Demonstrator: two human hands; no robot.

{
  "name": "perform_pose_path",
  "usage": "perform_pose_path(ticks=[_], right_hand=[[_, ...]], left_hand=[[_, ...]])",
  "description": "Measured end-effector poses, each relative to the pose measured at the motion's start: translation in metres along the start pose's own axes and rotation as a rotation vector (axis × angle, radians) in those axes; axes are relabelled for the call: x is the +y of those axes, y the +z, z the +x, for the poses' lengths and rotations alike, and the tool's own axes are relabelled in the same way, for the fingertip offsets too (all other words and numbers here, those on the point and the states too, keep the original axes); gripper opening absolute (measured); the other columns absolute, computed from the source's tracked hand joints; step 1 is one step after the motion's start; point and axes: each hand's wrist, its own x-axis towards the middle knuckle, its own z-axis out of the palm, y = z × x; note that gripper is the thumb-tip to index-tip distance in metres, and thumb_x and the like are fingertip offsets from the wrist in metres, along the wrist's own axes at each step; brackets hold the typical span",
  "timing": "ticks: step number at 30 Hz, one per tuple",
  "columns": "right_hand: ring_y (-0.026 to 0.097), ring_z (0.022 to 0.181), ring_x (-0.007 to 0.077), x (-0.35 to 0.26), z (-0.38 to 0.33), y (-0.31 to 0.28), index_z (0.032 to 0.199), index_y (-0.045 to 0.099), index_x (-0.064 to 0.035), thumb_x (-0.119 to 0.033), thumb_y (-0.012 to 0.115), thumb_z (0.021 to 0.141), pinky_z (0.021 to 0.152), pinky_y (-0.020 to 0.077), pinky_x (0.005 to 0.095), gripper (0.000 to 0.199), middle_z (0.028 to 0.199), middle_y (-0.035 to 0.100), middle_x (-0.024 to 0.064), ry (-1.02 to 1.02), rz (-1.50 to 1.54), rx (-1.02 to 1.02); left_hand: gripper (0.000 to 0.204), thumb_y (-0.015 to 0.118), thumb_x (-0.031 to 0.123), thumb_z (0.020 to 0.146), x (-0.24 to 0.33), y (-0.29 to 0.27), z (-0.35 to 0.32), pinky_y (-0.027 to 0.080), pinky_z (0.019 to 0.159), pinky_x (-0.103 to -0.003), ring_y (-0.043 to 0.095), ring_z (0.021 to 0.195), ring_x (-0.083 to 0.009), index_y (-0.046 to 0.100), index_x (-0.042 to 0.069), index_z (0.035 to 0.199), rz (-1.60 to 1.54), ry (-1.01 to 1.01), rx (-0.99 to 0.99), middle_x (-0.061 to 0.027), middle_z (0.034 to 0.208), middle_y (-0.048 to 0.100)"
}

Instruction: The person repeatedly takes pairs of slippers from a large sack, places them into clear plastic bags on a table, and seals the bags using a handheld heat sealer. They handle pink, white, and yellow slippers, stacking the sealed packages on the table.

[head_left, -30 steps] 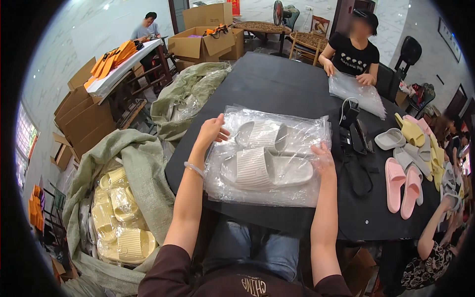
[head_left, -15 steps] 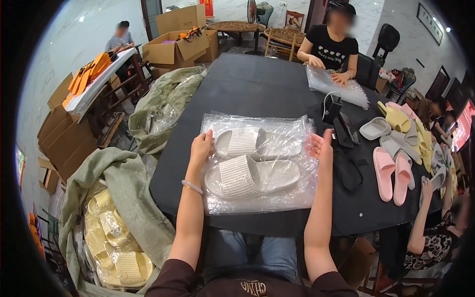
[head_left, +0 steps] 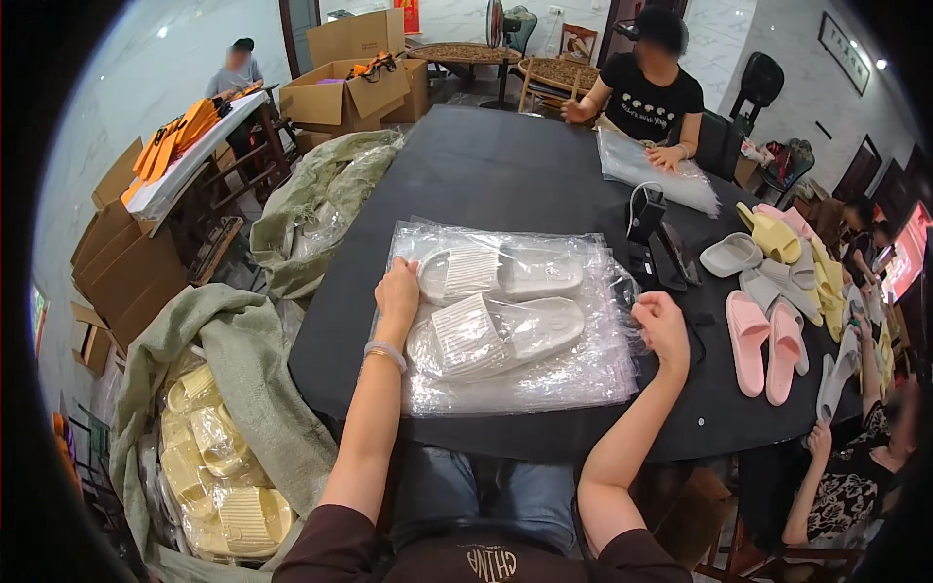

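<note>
A pair of pale grey slippers (head_left: 510,340) lies side by side inside a clear plastic bag (head_left: 554,250), on top of a stack of flat clear bags (head_left: 515,396). My left hand (head_left: 397,290) is closed on the left edge of the bag, close to the ribbed strap of the upper slipper. At the other end, my right hand (head_left: 663,324) pinches the loose plastic of the bag's right edge. Its fingertips are bent together, partly hidden by the hand itself.
Pink slippers (head_left: 765,345) and several grey and yellow ones lie on the black table (head_left: 466,175) at right. Near them stands a black device (head_left: 669,253). A person (head_left: 656,92) opposite rests a hand on clear bags (head_left: 656,175). Bagged yellow slippers (head_left: 228,457) fill a green sack (head_left: 185,340).
My right hand has gone from spread fingers beside the bag to a pinch on its right edge, slightly lower and farther right. The person opposite has lifted one hand off the bags.
</note>
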Motion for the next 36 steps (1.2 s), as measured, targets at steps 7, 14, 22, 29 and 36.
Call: perform_pose_path(ticks=[7, 14, 22, 29, 36], right_hand=[[0.039, 0.045, 0.0033, 0.000, 0.025, -0.012, 0.102, 0.056, -0.0041, -0.010, 0.059, 0.088, 0.038, 0.0301, 0.0169, 0.016, 0.071, 0.052, 0.0001, -0.107, 1.372, -0.351], [0.051, 0.057, 0.0088, 0.009, 0.036, 0.026, 0.101, 0.063, -0.0012, -0.022, 0.067, 0.085, 0.049, 0.0400, 0.0226, 0.027, 0.071, 0.057, 0.0011, 0.106, -0.027, -0.462], [0.053, 0.110, 0.0271, -0.062, 0.045, 0.101, 0.123, 0.057, -0.0099, -0.042, 0.076, 0.073, 0.093, 0.0425, 0.0410, 0.062, 0.117, 0.059, 0.0116, -0.496, -0.665, -0.902], [0.041, 0.123, 0.0382, -0.014, 0.051, 0.165, 0.126, 0.056, -0.0088, -0.051, 0.067, 0.075, 0.103, 0.0318, 0.0472, 0.067, 0.132, 0.047, 0.0194, -0.858, -0.705, -0.853], [0.048, 0.112, 0.0381, 0.003, 0.037, 0.177, 0.112, 0.064, -0.0061, -0.042, 0.060, 0.082, 0.094, 0.0390, 0.0479, 0.047, 0.120, 0.052, 0.0205, -0.873, -0.767, -0.663]], left_hand=[[0.033, 0.046, 0.038, 0.095, 0.000, -0.003, 0.001, 0.050, 0.069, -0.050, 0.065, 0.078, -0.0404, 0.056, 0.006, 0.096, -0.038, 0.040, -0.007, -0.0204, 0.081, 0.067], [0.038, 0.047, 0.039, 0.094, 0.001, -0.026, -0.003, 0.050, 0.073, -0.050, 0.065, 0.082, -0.0404, 0.060, 0.003, 0.091, -0.055, -0.089, -0.037, -0.0216, 0.086, 0.067], [0.039, 0.046, 0.039, 0.095, 0.015, -0.045, -0.012, 0.050, 0.072, -0.048, 0.065, 0.084, -0.0383, 0.060, 0.003, 0.092, 0.098, -0.104, -0.202, -0.0208, 0.087, 0.067], [0.041, 0.045, 0.041, 0.095, 0.013, -0.029, -0.004, 0.049, 0.072, -0.050, 0.064, 0.085, -0.0411, 0.060, 0.003, 0.093, -0.131, -0.076, -0.115, -0.0211, 0.085, 0.067], [0.042, 0.046, 0.043, 0.094, 0.004, -0.018, -0.007, 0.050, 0.072, -0.049, 0.065, 0.083, -0.0392, 0.063, 0.005, 0.092, 0.031, -0.052, -0.154, -0.0198, 0.085, 0.067]])
